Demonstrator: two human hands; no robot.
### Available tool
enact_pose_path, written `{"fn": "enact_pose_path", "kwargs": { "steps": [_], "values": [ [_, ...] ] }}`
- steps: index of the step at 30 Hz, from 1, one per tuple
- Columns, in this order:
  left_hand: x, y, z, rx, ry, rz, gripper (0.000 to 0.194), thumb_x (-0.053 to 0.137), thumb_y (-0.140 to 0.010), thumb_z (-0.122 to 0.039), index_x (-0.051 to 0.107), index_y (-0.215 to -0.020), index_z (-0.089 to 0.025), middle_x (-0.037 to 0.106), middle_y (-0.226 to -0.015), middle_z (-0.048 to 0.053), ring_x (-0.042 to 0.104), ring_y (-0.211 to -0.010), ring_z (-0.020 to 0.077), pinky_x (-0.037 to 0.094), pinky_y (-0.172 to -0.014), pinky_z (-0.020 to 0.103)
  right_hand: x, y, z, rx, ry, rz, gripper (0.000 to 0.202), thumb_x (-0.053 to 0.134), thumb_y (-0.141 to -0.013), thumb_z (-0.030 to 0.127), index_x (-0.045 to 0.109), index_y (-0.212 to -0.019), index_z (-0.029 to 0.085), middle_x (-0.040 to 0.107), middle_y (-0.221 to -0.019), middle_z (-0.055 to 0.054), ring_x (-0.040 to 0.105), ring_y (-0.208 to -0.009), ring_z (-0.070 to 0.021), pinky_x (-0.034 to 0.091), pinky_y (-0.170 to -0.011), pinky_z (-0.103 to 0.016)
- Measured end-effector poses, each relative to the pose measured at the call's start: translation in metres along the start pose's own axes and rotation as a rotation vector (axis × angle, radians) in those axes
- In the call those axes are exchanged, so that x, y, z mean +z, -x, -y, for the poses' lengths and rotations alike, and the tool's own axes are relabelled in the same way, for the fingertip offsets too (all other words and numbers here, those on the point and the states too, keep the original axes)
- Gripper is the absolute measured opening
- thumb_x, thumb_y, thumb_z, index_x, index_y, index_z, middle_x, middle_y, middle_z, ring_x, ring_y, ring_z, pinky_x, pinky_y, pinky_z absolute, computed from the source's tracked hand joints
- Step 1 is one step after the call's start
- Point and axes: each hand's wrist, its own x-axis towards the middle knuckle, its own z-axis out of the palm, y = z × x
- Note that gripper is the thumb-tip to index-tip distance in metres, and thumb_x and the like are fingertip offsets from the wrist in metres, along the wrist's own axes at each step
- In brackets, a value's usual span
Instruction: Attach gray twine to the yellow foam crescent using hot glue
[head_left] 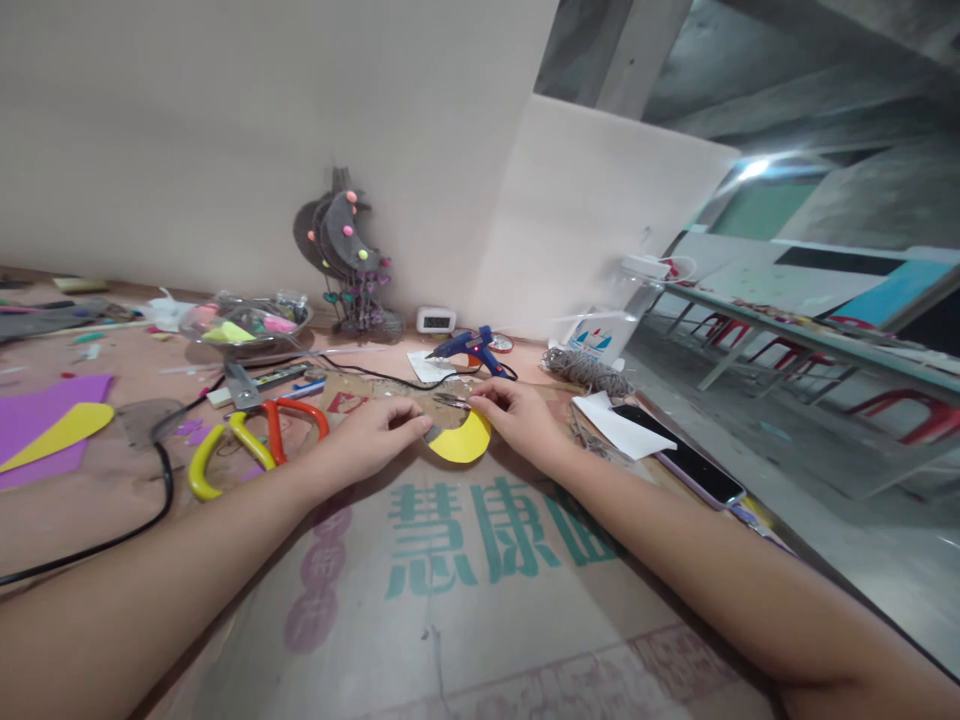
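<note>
Where hands (450,425) meet, "慧康" cardboard (465,580)

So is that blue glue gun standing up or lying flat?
Standing up. The glue gun rests propped on its handle and front stand, nozzle angled down over a white paper scrap, behind both hands.

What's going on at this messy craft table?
A person presses a yellow foam crescent onto a cardboard sheet with both hands: the left hand holds its left tip, the right hand its upper right edge. Two pairs of scissors, yellow-handled and orange-handled, lie to the left. A blue glue gun rests just behind, and a phone lies to the right.
</note>
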Motion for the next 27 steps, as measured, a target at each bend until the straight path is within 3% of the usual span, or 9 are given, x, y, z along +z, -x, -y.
{"fn": "enact_pose_path", "kwargs": {
  "steps": [6, 19, 24, 27],
  "values": [
    [0.001, -0.001, 0.003, 0.022, -0.08, 0.057, 0.031, 0.042, -0.083, -0.04, 0.049, -0.063, -0.017, 0.05, -0.06, -0.003, 0.045, -0.058, 0.0122, 0.03, -0.053, 0.023, -0.001, -0.004, -0.006, 0.016, -0.027, -0.043, 0.02, 0.053, -0.081, 0.034, 0.059, -0.079, 0.015, 0.061, -0.074, -0.001, 0.053, -0.068, -0.0124, 0.041, -0.064, -0.024],
    [0.0, 0.0, 0.003, 0.042, 0.007, 0.088, 0.03, 0.042, -0.083, -0.04, 0.058, -0.072, -0.017, 0.052, -0.065, -0.001, 0.046, -0.061, 0.0126, 0.033, -0.054, 0.022, -0.004, -0.009, -0.009, 0.098, -0.152, -0.098, 0.027, 0.054, -0.078, 0.043, 0.054, -0.074, 0.016, 0.05, -0.063, 0.003, 0.042, -0.055, -0.0088, 0.035, -0.052, -0.021],
    [0.0, 0.0, 0.003, 0.027, 0.04, 0.074, 0.03, 0.044, -0.081, -0.04, 0.059, -0.072, -0.016, 0.052, -0.064, -0.001, 0.045, -0.061, 0.0125, 0.032, -0.054, 0.022, -0.041, -0.022, -0.026, -0.02, 0.188, 0.098, 0.029, 0.057, -0.076, 0.042, 0.06, -0.066, 0.014, 0.054, -0.06, 0.001, 0.043, -0.056, -0.0102, 0.031, -0.054, -0.023],
    [0.0, 0.0, 0.003, 0.025, 0.027, 0.07, 0.03, 0.044, -0.082, -0.041, 0.059, -0.071, -0.016, 0.052, -0.064, -0.001, 0.045, -0.06, 0.0124, 0.032, -0.053, 0.022, -0.071, -0.029, -0.043, -0.014, 0.367, 0.076, 0.033, 0.055, -0.078, 0.045, 0.064, -0.071, 0.014, 0.057, -0.061, -0.001, 0.045, -0.057, -0.0114, 0.03, -0.054, -0.024]
  ]
}}
